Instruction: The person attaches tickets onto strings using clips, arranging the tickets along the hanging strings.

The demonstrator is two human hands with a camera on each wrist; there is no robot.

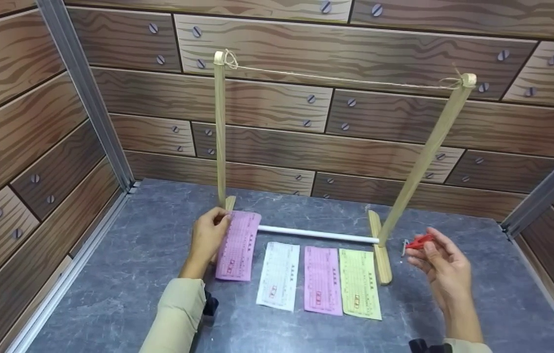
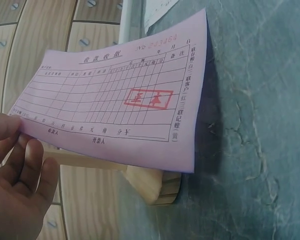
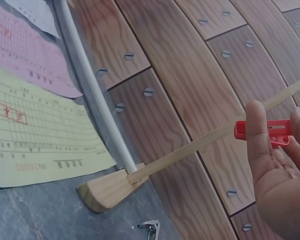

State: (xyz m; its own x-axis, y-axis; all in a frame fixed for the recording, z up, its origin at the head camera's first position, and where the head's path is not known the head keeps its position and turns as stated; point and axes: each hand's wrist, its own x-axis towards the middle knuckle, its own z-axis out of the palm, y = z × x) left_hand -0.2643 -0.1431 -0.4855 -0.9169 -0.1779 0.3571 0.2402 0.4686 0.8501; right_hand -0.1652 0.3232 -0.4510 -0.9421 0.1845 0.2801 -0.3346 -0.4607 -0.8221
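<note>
My left hand point(image 1: 207, 238) pinches a pink receipt slip point(image 1: 239, 247) by its upper end, beside the left post of a wooden frame. In the left wrist view that slip point(image 2: 115, 95) is tilted, printed with a ruled form and a red stamp. To the right of the frame, my right hand point(image 1: 446, 267) holds a red plastic clothespin point(image 1: 419, 241) between thumb and fingers. The right wrist view shows the clothespin point(image 3: 262, 130) partly covered by the fingers. A string point(image 1: 336, 79) is tied between the tops of the left post point(image 1: 220, 132) and right post point(image 1: 426, 162).
A white slip point(image 1: 278, 276), another pink slip point(image 1: 322, 279) and a yellow slip point(image 1: 360, 283) lie in a row on the grey tabletop point(image 1: 125, 294). Behind them, a white rod point(image 1: 316, 234) joins the posts' bases. A small silver metal piece point(image 3: 150, 229) appears near the right foot point(image 3: 107, 192).
</note>
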